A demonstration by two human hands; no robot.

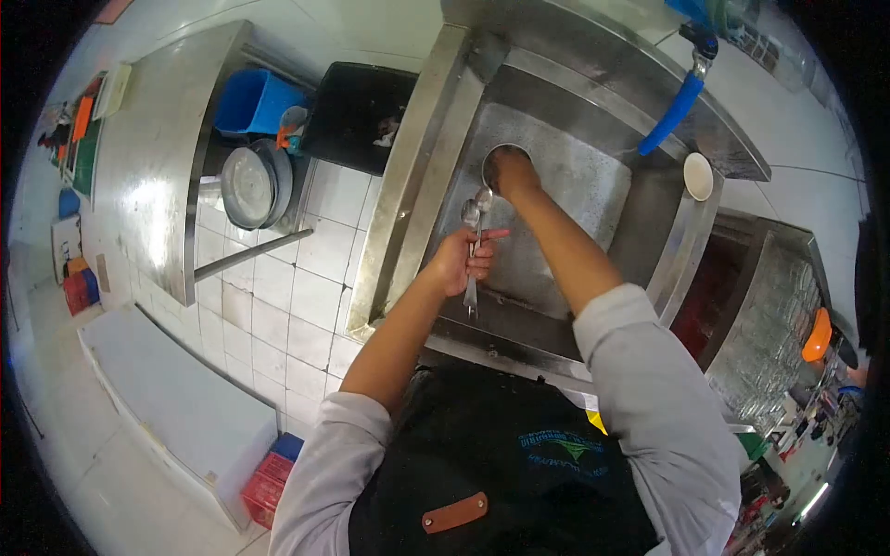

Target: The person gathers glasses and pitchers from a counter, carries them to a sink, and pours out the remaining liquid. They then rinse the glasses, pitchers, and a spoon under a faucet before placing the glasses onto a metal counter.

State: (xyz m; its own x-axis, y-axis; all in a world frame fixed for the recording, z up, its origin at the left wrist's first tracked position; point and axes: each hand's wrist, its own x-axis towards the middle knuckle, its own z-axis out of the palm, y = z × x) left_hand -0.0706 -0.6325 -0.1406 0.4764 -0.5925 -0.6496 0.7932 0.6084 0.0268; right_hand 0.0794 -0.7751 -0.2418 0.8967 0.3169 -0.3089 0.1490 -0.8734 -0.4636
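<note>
I stand at a stainless steel sink (593, 185). My left hand (461, 260) is closed around a few metal spoons (476, 211), bowls pointing away from me, handles hanging below my fist. My right hand (512, 171) reaches down to the round drain opening (491, 157) at the sink's bottom; its fingers are curled there and I cannot tell if they hold anything. A blue-handled tap (675, 109) hangs over the sink's far right side.
A small white bowl (698, 175) sits on the sink's right rim. A black bin (357, 116), a blue bucket (255, 102) and stacked metal lids (250, 185) stand left of the sink under a steel table (153, 157). White tiled floor lies below.
</note>
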